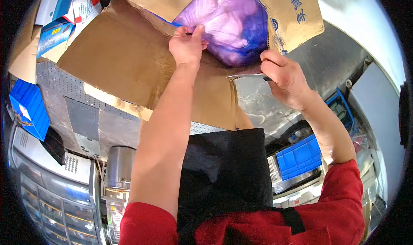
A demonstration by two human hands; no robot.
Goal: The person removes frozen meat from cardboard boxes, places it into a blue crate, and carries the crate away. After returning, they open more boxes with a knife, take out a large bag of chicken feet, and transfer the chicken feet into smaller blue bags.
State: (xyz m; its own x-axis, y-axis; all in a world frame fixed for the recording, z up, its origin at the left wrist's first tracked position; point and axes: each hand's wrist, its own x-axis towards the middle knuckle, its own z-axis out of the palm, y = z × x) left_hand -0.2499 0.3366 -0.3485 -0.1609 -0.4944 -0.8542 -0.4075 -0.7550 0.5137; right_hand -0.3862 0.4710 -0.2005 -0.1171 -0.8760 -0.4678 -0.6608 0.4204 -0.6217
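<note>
An open cardboard box [124, 51] with its flaps folded out holds a translucent blue-purple plastic bag [223, 21] full of pale, lumpy contents. My left hand [187, 47] is closed at the bag's near-left side, pinching the plastic, which creases toward the thumb. In my closed right hand [284, 75], beside the box's right corner, is a knife [246, 76] with a thin silvery blade pointing left. Most of its dark handle is hidden by the fingers. A right flap [297, 13] with printed blue characters lies folded outward above this hand.
The box rests on a metal worktop [254, 94]. Blue baskets stand at the lower right [299, 157] and far left [28, 107]. A steel cylinder [120, 167] and a glass-fronted unit [56, 202] are lower left. Printed cartons [56, 34] sit upper left.
</note>
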